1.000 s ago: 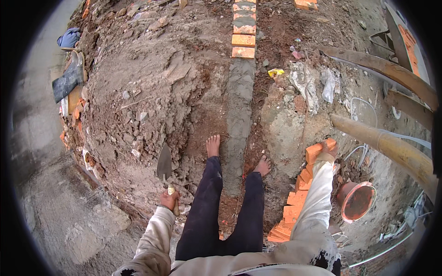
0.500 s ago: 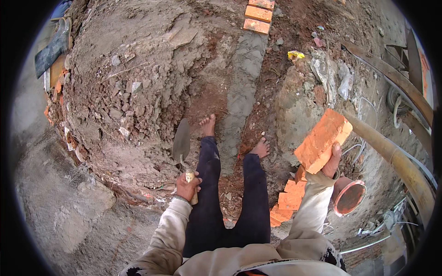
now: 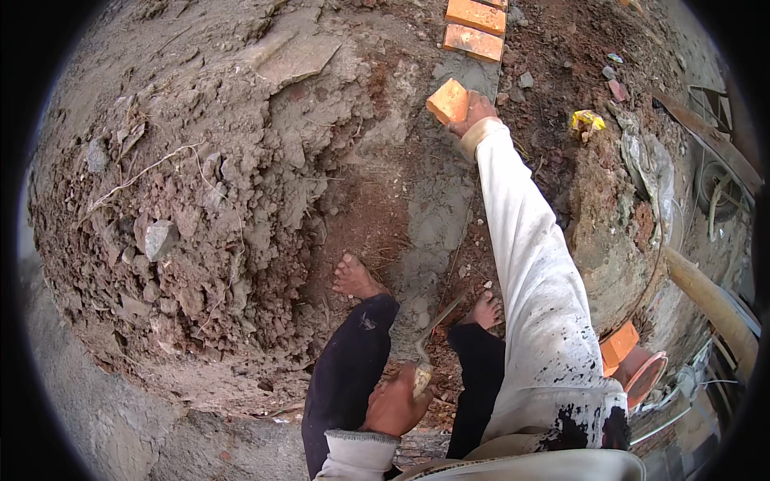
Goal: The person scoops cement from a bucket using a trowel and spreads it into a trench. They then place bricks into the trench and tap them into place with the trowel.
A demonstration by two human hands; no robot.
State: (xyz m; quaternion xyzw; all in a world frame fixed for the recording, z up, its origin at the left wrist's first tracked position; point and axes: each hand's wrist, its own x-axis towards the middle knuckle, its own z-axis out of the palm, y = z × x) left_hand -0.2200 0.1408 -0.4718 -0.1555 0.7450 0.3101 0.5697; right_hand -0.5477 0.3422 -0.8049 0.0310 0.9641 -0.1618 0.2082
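Observation:
My right hand (image 3: 476, 111) grips an orange brick (image 3: 447, 101) at the far end of my outstretched arm. The brick is over the grey mortar strip (image 3: 437, 196), a short way nearer than a row of laid bricks (image 3: 473, 42); whether it touches the mortar I cannot tell. Low in the view, between my legs, my left hand (image 3: 398, 405) is wrapped round the handle of a trowel (image 3: 423, 375). The trowel's blade shows nearly edge-on, close to my right foot and the mortar strip.
Rough soil with stones (image 3: 160, 239) rises on the left. On the right lie a yellow wrapper (image 3: 588, 120), clear plastic (image 3: 658, 164) and a bamboo pole (image 3: 710, 301). A reddish bucket (image 3: 644, 377) and loose bricks (image 3: 618, 346) stand by my right arm. A thin string runs along the mortar.
My right hand has carried the brick forward and left, from beside the bucket to over the mortar. My left hand has brought the trowel inward between my legs, its blade now turned edge-on.

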